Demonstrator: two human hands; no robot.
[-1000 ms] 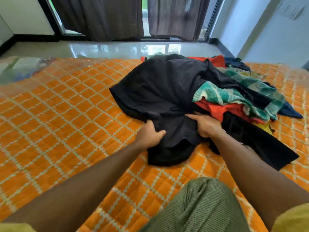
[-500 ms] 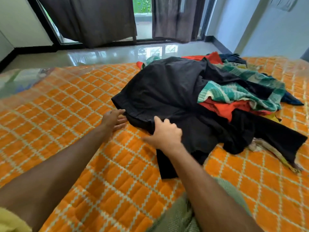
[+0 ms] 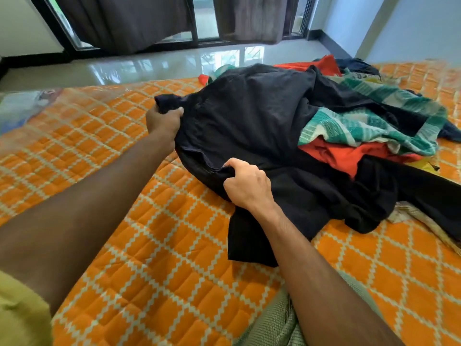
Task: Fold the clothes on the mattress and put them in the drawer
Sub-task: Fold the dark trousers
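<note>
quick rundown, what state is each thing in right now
black garment: unfolded, gripped by both hands
left hand: gripping its far edge
right hand: gripping its near edge
clothes pile: unfolded, heaped on the mattress
curtains: drawn apart

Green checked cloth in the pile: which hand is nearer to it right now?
Right. The right hand grips the black garment just below-left of the green checked cloth; the left hand grips the garment's far left edge.
</note>
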